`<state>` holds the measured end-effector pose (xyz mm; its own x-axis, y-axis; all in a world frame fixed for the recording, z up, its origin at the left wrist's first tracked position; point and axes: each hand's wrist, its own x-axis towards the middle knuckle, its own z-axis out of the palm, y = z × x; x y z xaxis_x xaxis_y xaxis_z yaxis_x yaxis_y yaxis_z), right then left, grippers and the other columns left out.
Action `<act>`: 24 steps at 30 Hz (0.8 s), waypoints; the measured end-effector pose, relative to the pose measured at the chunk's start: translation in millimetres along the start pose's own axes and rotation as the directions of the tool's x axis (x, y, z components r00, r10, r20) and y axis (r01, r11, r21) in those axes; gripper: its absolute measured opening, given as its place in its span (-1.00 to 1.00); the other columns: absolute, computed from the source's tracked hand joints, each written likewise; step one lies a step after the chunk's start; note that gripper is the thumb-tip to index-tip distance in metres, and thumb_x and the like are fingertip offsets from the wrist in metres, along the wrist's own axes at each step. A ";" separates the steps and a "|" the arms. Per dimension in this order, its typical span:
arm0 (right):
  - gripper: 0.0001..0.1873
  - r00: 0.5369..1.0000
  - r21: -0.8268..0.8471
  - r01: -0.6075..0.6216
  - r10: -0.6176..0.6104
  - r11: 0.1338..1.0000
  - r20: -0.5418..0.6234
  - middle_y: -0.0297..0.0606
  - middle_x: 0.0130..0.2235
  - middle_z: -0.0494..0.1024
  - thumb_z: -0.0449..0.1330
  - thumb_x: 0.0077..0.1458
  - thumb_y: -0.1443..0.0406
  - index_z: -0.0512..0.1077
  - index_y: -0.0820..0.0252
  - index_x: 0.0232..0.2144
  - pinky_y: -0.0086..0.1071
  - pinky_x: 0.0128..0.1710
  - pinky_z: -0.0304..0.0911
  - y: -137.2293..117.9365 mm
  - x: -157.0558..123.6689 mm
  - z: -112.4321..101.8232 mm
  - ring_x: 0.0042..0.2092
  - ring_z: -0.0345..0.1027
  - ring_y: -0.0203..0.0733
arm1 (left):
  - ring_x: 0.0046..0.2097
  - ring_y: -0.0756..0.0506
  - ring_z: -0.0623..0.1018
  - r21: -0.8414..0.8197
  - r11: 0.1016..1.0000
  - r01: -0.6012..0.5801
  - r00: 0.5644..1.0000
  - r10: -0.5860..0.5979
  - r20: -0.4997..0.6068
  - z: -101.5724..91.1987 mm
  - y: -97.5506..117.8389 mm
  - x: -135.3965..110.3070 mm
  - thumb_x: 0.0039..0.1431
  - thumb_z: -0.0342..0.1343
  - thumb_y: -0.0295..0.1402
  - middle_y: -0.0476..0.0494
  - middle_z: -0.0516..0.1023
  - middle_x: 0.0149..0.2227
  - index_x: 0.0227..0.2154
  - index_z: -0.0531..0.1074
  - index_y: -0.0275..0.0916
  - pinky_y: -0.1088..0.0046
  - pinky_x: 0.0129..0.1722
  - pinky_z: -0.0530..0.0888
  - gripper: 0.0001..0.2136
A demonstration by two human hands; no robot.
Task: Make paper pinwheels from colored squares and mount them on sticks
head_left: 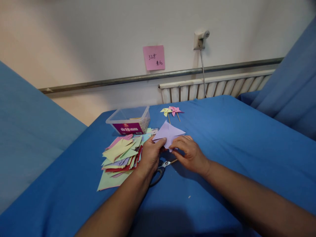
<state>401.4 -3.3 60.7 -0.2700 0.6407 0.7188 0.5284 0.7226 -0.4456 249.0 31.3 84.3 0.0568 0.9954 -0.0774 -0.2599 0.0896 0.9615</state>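
A folded lilac paper [168, 133] lies on the blue cloth in the middle. My left hand [150, 155] pinches its near left edge, fingers closed on it. My right hand [189, 152] grips its near right edge, fingers curled on the sheet. Black-handled scissors [160, 168] lie on the cloth below both hands, partly hidden by my left wrist. A thin wooden stick [173, 161] pokes out beside the scissors.
A loose pile of coloured paper squares [121, 155] sits left of my hands. Behind it stands a clear plastic box [129, 119] with a purple label. Two finished pinwheels, yellow [166, 111] and pink [175, 109], lie farther back. A radiator [217, 86] and wall lie beyond.
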 end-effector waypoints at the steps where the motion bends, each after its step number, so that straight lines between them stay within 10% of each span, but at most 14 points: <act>1: -0.83 1.000 -0.006 0.007 -0.007 1.000 0.005 -0.28 -0.23 0.51 0.15 0.09 0.42 0.37 0.06 -0.26 -0.20 -0.12 0.18 0.3 0.1 0.0 -0.16 0.37 -0.14 | -0.49 0.00 0.43 0.001 1.000 -0.003 1.000 0.003 0.006 -0.3 -0.5 0.1 -0.28 0.34 -0.31 -0.04 0.51 -0.44 -0.32 0.47 -0.31 0.47 -0.47 0.39 -0.63; 24: -0.95 0.990 -0.019 -0.084 0.081 0.996 -0.115 -0.20 -0.11 0.48 0.17 0.12 0.36 0.38 0.11 -0.33 -0.15 -0.06 0.16 -3.7 -0.2 -2.4 -0.06 0.35 -0.10 | -0.44 0.02 0.43 0.026 0.997 -0.069 0.996 0.068 0.065 4.9 4.8 -8.5 -0.22 0.24 -0.44 -0.01 0.50 -0.44 -0.36 0.49 -0.29 0.52 -0.40 0.36 -0.75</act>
<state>401.5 -6.7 63.5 -0.1315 0.6631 0.7369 0.5644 0.6612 -0.4943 251.9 23.1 90.9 0.1019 0.9948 0.0051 -0.2384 0.0194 0.9710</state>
